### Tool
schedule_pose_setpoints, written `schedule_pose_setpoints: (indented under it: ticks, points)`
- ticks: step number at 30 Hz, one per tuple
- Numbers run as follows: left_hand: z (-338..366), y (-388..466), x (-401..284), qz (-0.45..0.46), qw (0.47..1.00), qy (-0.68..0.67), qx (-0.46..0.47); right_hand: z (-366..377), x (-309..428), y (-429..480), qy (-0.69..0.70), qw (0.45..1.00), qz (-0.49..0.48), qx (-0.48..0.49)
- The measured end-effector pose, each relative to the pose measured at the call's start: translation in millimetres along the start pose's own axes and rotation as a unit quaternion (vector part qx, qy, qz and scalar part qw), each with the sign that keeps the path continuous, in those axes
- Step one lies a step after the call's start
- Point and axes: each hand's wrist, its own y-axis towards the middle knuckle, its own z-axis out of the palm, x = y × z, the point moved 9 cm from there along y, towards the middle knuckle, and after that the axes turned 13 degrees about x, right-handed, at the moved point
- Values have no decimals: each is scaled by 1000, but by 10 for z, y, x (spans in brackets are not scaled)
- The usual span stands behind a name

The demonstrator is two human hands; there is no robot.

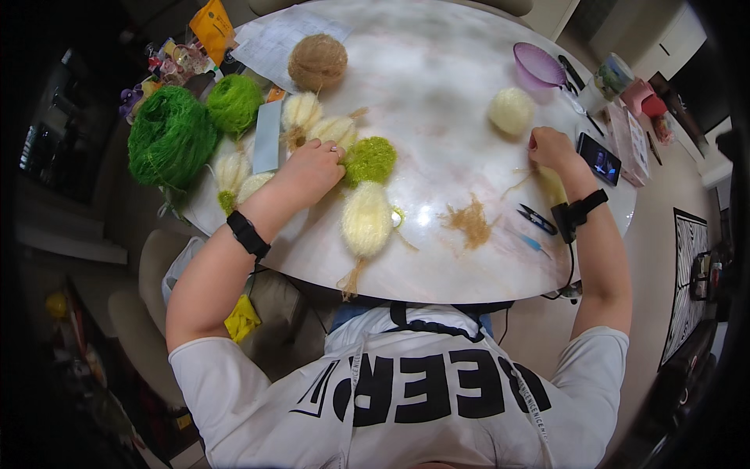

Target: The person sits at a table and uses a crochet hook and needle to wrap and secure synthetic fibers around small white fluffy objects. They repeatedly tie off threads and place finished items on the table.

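My left hand (319, 170) lies over the table beside a fuzzy cream crocheted piece (334, 132) and a yellow-green fuzzy piece (371, 159); its fingertips are partly hidden, so a hold is unclear. Below the green piece lies a cream oval crocheted piece (367, 218) with a tan tassel (352, 278). My right hand (549, 146) is curled at the right, below a ball of cream yarn (511, 111); whether it holds anything cannot be seen. A thin yellowish strand (518, 184) trails near it. Another cream piece (302, 111) touches the left group.
Thread snips (537, 219), a blue-handled tool (531, 241) and tan yarn scraps (470, 221) lie centre right. A phone (599, 158), purple bowl (539, 65) and cup (608, 82) stand right. Green yarn (171, 138), lime yarn (235, 104) and brown yarn (317, 61) sit left.
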Motion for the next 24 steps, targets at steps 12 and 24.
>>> schedule_pose_setpoints:
  ticks: [12,24]
  points:
    - [-247,-205,355,-14,983,-185,-17,-39,-99,28,59,998,-23,-14]
    - [-1573,-947,1297,-51,817,-471,-329,-478,-572,-190,476,855,-91,-186]
